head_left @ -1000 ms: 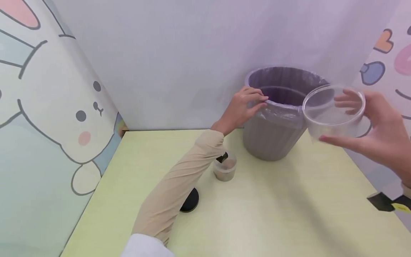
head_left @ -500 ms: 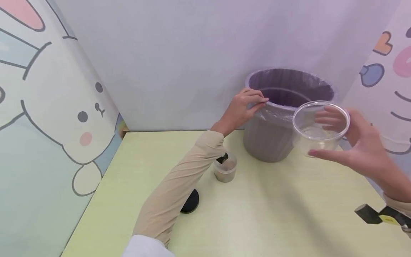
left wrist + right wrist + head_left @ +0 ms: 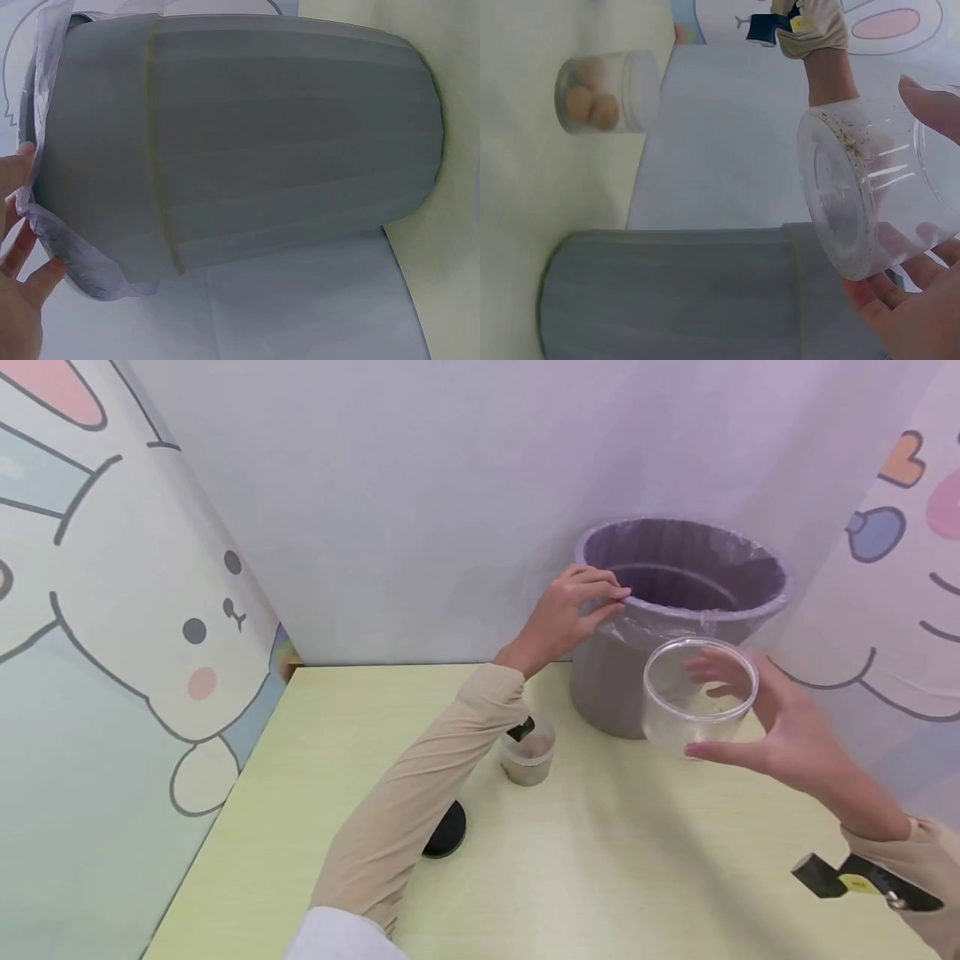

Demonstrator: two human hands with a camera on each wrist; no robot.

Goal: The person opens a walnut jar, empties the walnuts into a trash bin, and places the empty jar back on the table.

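Note:
A grey trash bin (image 3: 611,685) lined with a thin, see-through purplish bag (image 3: 660,625) stands at the back of the table. My left hand (image 3: 566,610) pinches its lined rim, thumb outside and fingers over the edge; the left wrist view shows this hand (image 3: 19,255) at the bag's folded edge. In front of the bin, my right hand (image 3: 783,727) grips a clear plastic tub (image 3: 693,727) from the side. Its mouth is up and slightly tilted. In the right wrist view, brown crumbs lie inside the tub (image 3: 847,187), near its bottom.
A smaller clear jar (image 3: 527,768) stands on the yellow table (image 3: 570,877) below my left wrist; the right wrist view shows several round brown things in the jar (image 3: 604,94). A black round lid (image 3: 447,831) is partly behind my left sleeve. Pale walls surround the table.
My right hand has brought the clear tub left and down, from beside the bin's rim to in front of the bin. My left hand has stayed on the rim.

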